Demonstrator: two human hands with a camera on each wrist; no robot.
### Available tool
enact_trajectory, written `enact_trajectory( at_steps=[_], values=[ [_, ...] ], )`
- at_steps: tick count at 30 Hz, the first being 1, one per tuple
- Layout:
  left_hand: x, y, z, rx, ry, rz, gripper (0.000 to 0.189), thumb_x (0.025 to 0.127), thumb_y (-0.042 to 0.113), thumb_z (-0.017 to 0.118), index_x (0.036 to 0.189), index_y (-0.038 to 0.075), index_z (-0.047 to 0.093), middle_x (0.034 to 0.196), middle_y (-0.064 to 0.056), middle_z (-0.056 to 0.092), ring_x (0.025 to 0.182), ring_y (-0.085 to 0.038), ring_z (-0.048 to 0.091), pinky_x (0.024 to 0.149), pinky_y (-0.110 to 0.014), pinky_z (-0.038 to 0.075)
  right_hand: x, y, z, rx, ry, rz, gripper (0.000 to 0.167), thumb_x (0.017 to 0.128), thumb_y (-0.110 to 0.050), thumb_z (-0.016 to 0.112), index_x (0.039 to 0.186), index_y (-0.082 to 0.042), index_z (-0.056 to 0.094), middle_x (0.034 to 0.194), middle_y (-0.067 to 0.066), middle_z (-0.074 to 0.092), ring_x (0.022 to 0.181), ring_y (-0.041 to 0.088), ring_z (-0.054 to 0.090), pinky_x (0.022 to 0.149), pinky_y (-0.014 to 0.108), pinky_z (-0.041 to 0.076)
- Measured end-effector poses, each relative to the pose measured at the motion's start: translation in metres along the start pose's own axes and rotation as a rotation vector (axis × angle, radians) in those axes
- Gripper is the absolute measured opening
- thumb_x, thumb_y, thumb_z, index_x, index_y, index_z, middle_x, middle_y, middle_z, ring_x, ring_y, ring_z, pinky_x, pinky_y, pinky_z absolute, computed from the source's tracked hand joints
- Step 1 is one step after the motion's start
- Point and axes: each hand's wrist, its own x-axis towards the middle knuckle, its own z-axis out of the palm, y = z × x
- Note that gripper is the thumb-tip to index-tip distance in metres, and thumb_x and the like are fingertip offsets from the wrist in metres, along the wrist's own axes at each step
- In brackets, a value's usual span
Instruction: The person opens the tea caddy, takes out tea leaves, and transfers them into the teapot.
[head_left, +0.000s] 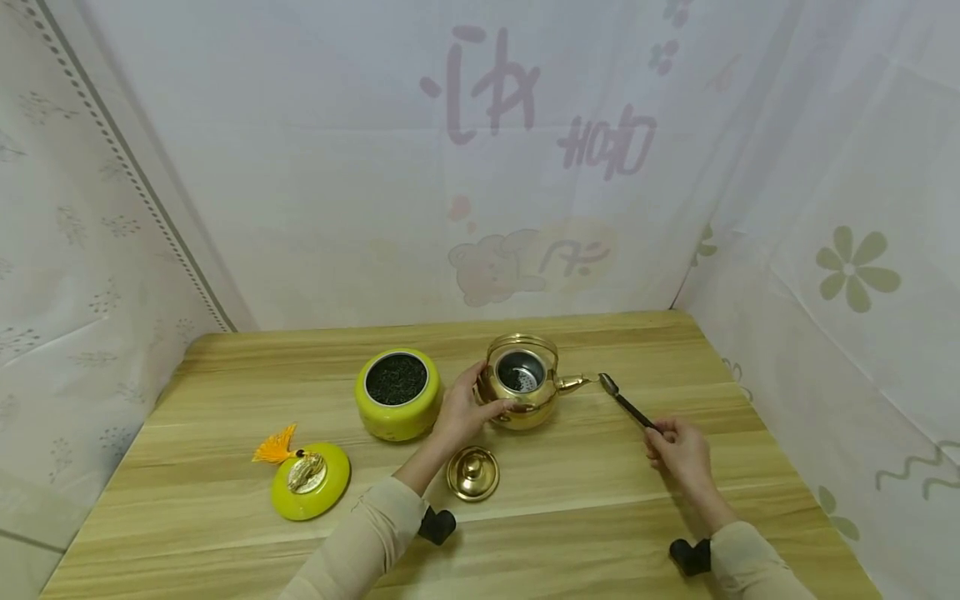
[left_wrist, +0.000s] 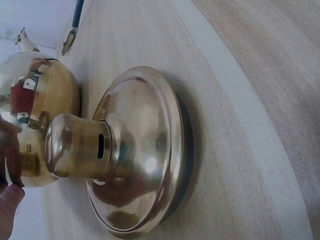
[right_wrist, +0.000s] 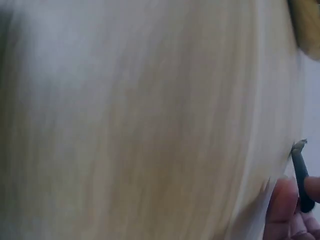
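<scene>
A gold teapot (head_left: 525, 385) stands open on the wooden table (head_left: 225, 392), with dark tea leaves in its strainer. My left hand (head_left: 467, 408) grips its left side, fingers curled round the body (left_wrist: 37, 100). Its gold lid (head_left: 472, 473) lies knob up in front of it, filling the left wrist view (left_wrist: 135, 150). My right hand (head_left: 678, 450) pinches the handle of a dark tea scoop (head_left: 626, 404), whose bowl lies on the table just past the spout. In the right wrist view the scoop handle (right_wrist: 300, 175) shows between my fingertips (right_wrist: 282, 205).
A yellow tea jar (head_left: 397, 393) full of dark leaves stands left of the teapot. Its yellow lid (head_left: 311, 479) with an orange tassel lies at the front left. White printed curtains (head_left: 480, 167) close the table in at the back and both sides.
</scene>
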Motion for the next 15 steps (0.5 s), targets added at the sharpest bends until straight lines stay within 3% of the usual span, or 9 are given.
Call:
enact_trajectory(
  at_steps=[4,6,15],
  values=[
    [-0.0006,-0.0001,-0.001,-0.011,-0.002,0.012,0.079,0.077,0.026,0.078,0.14,-0.002,0.04,0.141,-0.019,0.045,0.132,-0.033,0.04,0.111,-0.044,0.032,0.0,0.0032,-0.0024,-0.224,-0.032,-0.068,0.022,0.089,-0.01,0.063,0.099,0.009,0.06,0.078,0.013,0.063,0.061,0.013,0.055,0.049,0.021,0.047],
    [-0.0005,-0.0002,-0.0011,-0.012,-0.004,0.011,0.079,0.077,0.026,0.078,0.14,-0.002,0.039,0.141,-0.019,0.045,0.132,-0.034,0.04,0.111,-0.045,0.032,-0.0004,0.0044,-0.003,-0.286,-0.051,-0.092,0.021,0.088,-0.011,0.064,0.097,0.008,0.06,0.079,0.012,0.062,0.064,0.014,0.053,0.051,0.021,0.044],
    [0.0005,-0.0002,-0.0007,0.006,-0.004,0.009,0.079,0.076,0.028,0.079,0.14,0.0,0.04,0.14,-0.018,0.046,0.132,-0.032,0.04,0.111,-0.043,0.033,0.0006,0.0071,-0.0005,-0.38,-0.067,-0.167,0.018,0.084,-0.009,0.068,0.09,0.005,0.06,0.073,0.009,0.06,0.062,0.014,0.051,0.052,0.024,0.041]
  ],
)
